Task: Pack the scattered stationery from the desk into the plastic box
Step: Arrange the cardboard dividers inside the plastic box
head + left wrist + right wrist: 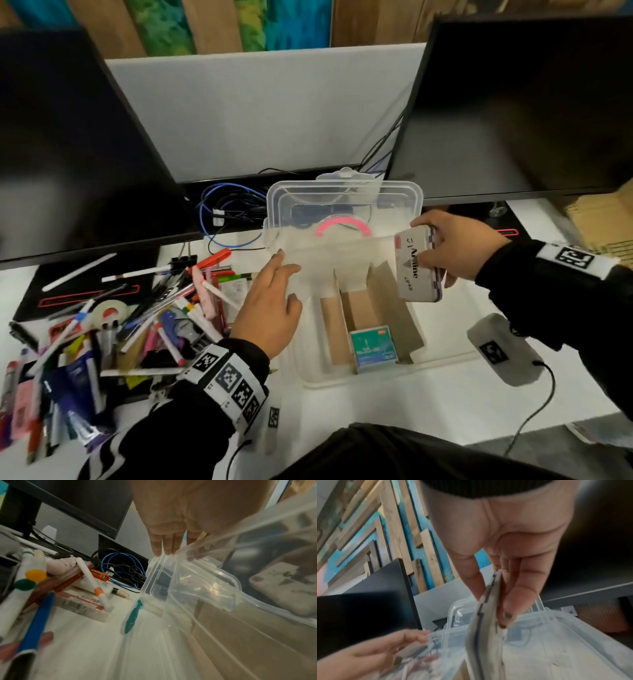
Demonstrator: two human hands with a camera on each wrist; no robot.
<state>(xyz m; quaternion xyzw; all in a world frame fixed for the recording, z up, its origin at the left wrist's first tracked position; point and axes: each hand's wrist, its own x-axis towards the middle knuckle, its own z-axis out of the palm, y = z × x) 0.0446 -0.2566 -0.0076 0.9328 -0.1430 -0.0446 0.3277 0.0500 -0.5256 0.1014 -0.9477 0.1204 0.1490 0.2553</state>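
A clear plastic box (pixel 308 377) stands open mid-desk, its lid (pixel 342 198) tipped back. Cardboard dividers (pixel 387 308) stand inside, with a teal staple box (pixel 375 347) between them. My right hand (pixel 455 246) pinches a flat white case (pixel 416 267) with dark print, tilted over the box's right side; thumb and fingers clamp the white case (pixel 486 622) by its edges. My left hand (pixel 270 308) rests with straight fingers on the box's left rim (pixel 164 561). A heap of pens and markers (pixel 137 315) lies left of the box.
Two dark monitors (pixel 68 144) (pixel 524 109) stand behind, with tangled blue and black cables (pixel 226 209) between them. A roll of tape (pixel 109 308) sits in the heap. A grey padded device (pixel 503 349) with a cable lies right of the box.
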